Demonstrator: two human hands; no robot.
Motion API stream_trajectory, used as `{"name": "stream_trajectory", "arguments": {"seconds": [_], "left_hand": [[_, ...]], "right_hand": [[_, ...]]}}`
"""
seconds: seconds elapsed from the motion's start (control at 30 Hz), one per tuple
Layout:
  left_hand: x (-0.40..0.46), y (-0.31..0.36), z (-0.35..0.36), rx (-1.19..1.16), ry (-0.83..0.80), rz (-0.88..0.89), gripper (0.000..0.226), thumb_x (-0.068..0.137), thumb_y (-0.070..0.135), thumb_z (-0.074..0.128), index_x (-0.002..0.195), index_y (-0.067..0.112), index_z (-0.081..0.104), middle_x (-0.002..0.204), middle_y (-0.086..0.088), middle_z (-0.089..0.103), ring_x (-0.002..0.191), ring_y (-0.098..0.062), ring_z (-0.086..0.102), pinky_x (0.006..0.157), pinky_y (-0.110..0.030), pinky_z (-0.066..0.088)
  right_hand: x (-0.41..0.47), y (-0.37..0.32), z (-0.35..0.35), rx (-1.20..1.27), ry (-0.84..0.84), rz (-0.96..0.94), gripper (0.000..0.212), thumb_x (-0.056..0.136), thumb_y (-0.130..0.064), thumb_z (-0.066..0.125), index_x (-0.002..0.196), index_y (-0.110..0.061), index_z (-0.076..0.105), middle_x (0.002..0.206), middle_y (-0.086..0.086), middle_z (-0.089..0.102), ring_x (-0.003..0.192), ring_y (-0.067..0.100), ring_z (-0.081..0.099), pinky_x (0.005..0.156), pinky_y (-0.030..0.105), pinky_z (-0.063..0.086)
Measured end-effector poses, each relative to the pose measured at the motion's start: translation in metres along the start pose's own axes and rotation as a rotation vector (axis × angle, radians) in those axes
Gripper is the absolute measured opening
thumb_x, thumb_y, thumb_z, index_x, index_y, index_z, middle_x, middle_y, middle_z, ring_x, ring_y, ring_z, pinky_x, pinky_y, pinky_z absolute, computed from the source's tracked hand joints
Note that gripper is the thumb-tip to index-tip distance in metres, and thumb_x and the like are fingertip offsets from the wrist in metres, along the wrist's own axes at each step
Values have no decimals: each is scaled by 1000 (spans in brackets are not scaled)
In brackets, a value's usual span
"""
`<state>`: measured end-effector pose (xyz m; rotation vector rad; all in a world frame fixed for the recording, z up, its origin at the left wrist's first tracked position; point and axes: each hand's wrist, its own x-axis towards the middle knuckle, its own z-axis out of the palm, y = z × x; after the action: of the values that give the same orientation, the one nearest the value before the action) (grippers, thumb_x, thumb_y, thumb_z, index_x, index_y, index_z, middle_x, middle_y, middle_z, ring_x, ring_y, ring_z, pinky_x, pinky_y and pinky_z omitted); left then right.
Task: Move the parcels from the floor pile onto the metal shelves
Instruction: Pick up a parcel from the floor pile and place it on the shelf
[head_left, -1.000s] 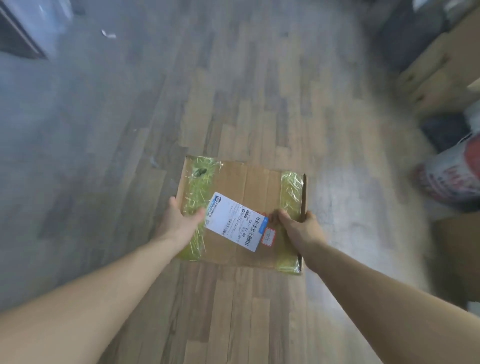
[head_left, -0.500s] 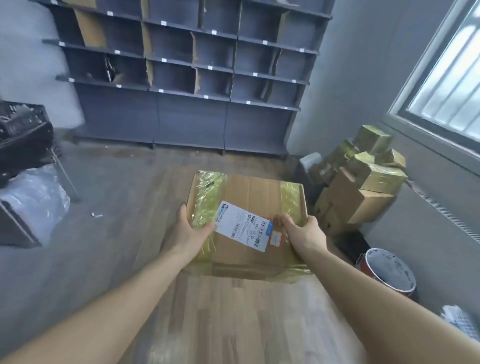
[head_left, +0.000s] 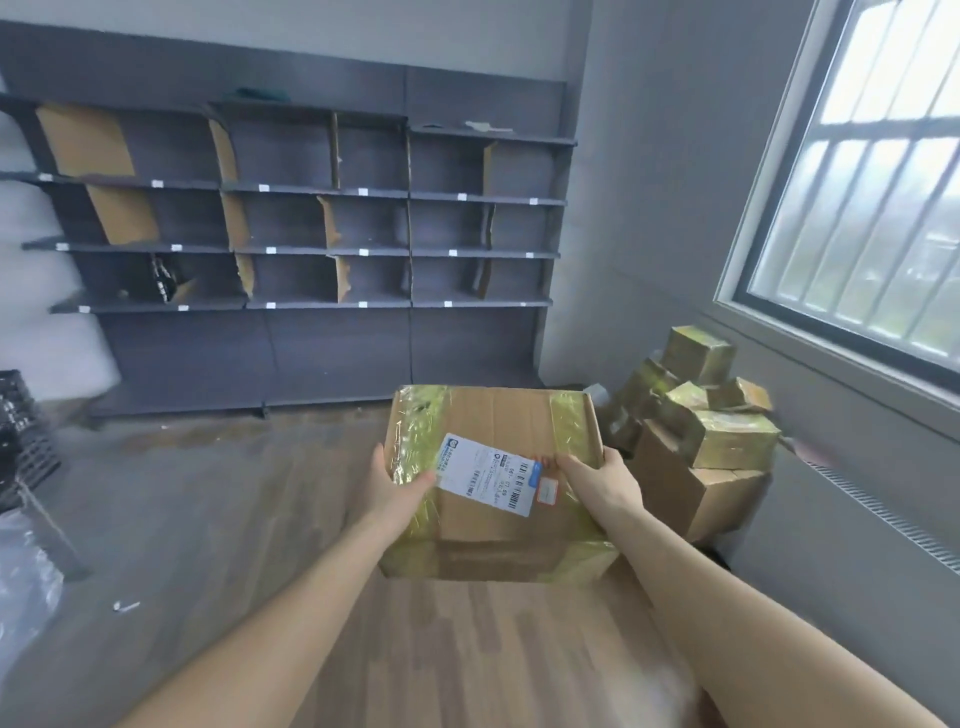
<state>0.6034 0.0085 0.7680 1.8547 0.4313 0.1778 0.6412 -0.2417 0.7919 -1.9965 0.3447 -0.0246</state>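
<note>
A wood-plank floor (head_left: 218, 519) in grey-brown tones runs under both grips. Well beyond the grips, against the far wall, stands a dark grey metal shelving unit (head_left: 311, 249) with brown cardboard dividers (head_left: 85, 140) upright in its compartments; one low compartment on its left holds a small dark object (head_left: 162, 278), too blurred to identify. To the right of the right grip, a pile of brown cardboard parcels wrapped in yellow-green tape (head_left: 701, 441) sits on the floor below the window. Left of the left grip, a small white scrap (head_left: 126, 606) lies on the boards.
</note>
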Motion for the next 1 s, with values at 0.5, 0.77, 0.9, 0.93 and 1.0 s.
{"name": "stream_trajectory", "arguments": {"seconds": [0.5,0.77,0.9,0.93,1.0], "left_hand": [[308,36,59,-102,-73,34,80,89,29,69,152,17,22,148,-1,44,130,-23,46,110,-46,37],[485,71,93,-24,-144,17,83,92,36,65,155,21,14,155,0,35,137,-25,40,112,-43,33],[556,84,125,-13,-165,19,78,94,29,63,155,17,16,153,-1,37,137,-24,40,111,-40,33],[575,86,134,-4,-169,19,78,94,29,63,155,17,16,153,-1,37,137,-24,40,111,-39,33],[615,90,153,47,-168,30,80,94,33,63,156,19,15,155,0,34,137,-24,39,110,-39,33]], "right_hand": [[281,-73,106,-12,-6,27,62,87,-55,62,136,-24,44,99,-6,63,80,11,63,61,28,50],[433,-127,149,-25,50,67,68,87,-59,61,141,-25,38,105,-6,62,79,9,62,59,25,50],[508,-135,164,-22,52,102,67,88,-58,61,141,-24,38,108,-4,61,83,12,62,64,27,51],[529,-136,169,-19,48,112,68,87,-59,61,141,-24,38,108,-5,61,84,12,62,66,28,52],[574,-137,178,-17,47,122,69,86,-60,61,140,-24,38,107,-6,60,81,9,60,65,27,52]]}}
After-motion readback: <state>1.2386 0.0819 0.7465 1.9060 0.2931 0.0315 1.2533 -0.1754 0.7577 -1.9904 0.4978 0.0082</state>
